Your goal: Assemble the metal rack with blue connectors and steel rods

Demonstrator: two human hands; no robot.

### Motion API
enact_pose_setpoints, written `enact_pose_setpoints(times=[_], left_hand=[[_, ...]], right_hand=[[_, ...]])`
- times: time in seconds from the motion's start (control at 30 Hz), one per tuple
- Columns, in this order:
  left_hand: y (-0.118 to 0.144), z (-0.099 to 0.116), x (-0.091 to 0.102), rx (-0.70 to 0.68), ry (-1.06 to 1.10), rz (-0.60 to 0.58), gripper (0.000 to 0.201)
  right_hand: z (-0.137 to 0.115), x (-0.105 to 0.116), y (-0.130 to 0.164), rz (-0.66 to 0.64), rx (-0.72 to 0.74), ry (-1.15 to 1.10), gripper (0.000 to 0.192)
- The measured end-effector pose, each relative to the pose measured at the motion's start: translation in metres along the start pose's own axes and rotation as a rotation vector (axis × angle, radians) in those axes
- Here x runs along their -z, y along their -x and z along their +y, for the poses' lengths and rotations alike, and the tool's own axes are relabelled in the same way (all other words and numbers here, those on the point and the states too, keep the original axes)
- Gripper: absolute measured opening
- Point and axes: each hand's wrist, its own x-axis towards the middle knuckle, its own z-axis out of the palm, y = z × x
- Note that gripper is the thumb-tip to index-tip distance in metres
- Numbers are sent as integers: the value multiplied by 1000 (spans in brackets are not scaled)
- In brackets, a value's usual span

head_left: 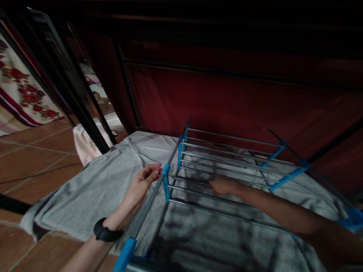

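Grey cloth (93, 189) lay spread under and around a metal drying rack (227, 158), its near edge trailing onto the terracotta floor tiles (34, 151) at the left. The rack had thin silver rails joined by blue plastic brackets (166, 181), and it sat low over the fabric, throwing striped shadows on it.

The person's left hand (143, 181) rested with the palm turned up and the fingers loosely curled, the fingertips touching the rack's side bar just beside a blue bracket. It gripped nothing. A black band (105, 232) circled that wrist.

The right hand (224, 186) reached in beneath the rails, lying flat on the cloth with the fingers stretched forward and close together. The rails crossed over the forearm, and the light was dim, so I could not tell whether the fingertips pinched the fabric.

Behind the rack hung a dark red curtain (227, 98). A floral bedsheet (25, 94) showed at the far left, past black metal posts (70, 94).
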Motion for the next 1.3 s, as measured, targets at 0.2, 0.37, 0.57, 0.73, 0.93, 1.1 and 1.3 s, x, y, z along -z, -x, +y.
enact_pose_setpoints(times=[0.2, 0.37, 0.57, 0.73, 0.93, 1.1, 1.3], left_hand=[[-11, 5, -4, 147, 232, -38, 33], [-10, 16, -9, 169, 263, -59, 28], [-5, 31, -19, 225, 246, -166, 38], [-3, 38, -24, 228, 222, -237, 39], [1, 43, -30, 260, 185, -220, 22], [3, 46, -37, 267, 153, -192, 16], [4, 45, -37, 233, 173, -189, 11]], right_hand=[[8, 40, 23, 22, 0, 201, 36], [9, 66, 57, 124, 16, 327, 35], [-9, 89, 89, 259, -25, 392, 33], [-21, 99, 120, 343, -28, 437, 37], [-27, 91, 151, 391, -16, 379, 36], [-35, 81, 158, 394, -22, 326, 35], [-37, 75, 158, 384, -10, 299, 33]])
